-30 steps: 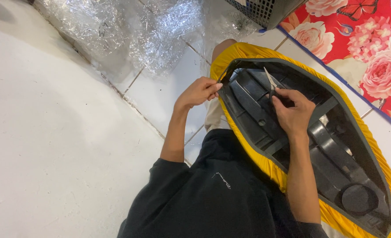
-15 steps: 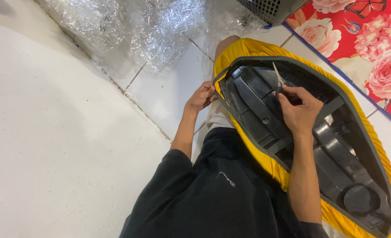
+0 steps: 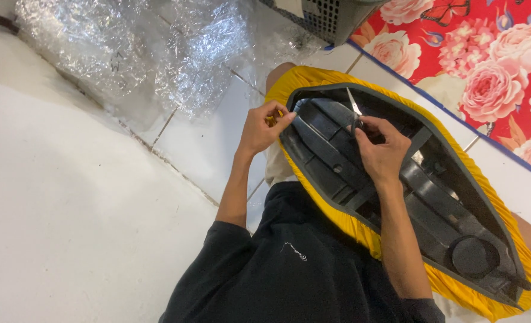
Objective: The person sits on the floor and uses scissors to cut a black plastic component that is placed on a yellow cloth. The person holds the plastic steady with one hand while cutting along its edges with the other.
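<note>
While left hand (image 3: pixel 264 127) pinches yellow cover (image 3: pixel 313 78), right hand (image 3: pixel 380 149) apparently grips scissors (image 3: pixel 354 107).

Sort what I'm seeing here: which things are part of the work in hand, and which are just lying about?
In the work:
- seat base, black, underside up on the lap
- yellow cover stretched round its rim
- left hand pinching the cover edge
- right hand holding scissors

Lying about:
- clear plastic wrap on the floor
- grey basket
- floral mat
</note>
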